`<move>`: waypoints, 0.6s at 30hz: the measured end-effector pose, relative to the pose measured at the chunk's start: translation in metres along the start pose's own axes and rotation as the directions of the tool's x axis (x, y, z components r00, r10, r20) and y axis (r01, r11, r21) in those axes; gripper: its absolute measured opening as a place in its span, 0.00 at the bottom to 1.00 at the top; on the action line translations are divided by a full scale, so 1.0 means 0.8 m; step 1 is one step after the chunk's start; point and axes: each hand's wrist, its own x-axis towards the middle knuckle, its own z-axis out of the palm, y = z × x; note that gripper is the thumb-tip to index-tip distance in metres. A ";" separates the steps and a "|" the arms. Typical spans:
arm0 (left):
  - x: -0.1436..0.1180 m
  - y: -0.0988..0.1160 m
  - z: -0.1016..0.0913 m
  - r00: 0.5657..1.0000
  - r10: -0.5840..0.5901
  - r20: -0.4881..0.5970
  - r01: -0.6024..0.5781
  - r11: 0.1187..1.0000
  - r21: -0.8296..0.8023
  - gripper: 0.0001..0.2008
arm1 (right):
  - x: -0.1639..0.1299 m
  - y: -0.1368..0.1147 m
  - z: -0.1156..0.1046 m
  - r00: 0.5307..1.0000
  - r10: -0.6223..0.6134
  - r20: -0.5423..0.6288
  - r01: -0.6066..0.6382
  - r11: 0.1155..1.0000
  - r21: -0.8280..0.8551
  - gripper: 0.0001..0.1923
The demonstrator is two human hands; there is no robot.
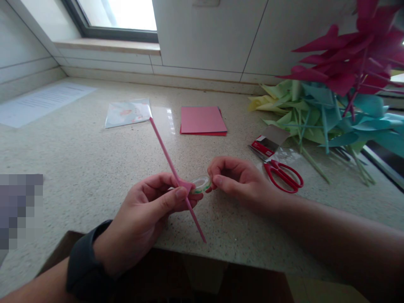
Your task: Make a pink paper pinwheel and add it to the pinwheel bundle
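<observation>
My left hand (154, 200) is closed on a thin pink paper stick (164, 148), thumb pressing a small folded pink paper piece (185, 187) where the two meet. The stick slants from upper left to lower right, above the counter's front edge. Beside those fingertips is a small roll of clear tape (201, 184) with green marks, its near side close to the left fingers. My right hand (235, 179) pinches at the roll's right edge with thumb and forefinger. Whether a strip of tape is pulled loose there is too small to tell.
Red-handled scissors (284, 176) lie right of my hand by a red and grey packet (268, 141). Pink square paper (203, 120) is stacked ahead, with a clear-wrapped packet (128, 113) to its left. Folded paper flowers (328, 105) pile up at right; a printed sheet (44, 103) lies far left.
</observation>
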 end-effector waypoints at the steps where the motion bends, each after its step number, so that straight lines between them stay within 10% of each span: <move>1: 0.000 0.000 0.000 1.000 0.000 -0.004 0.000 1.000 -0.001 0.05 | 0.000 0.000 0.000 1.000 0.002 0.004 -0.002 1.000 0.022 0.07; 18: 0.000 -0.001 -0.002 1.000 0.007 0.012 -0.007 1.000 -0.025 0.04 | 0.003 0.006 -0.002 0.993 0.088 -0.081 -0.083 0.994 0.068 0.05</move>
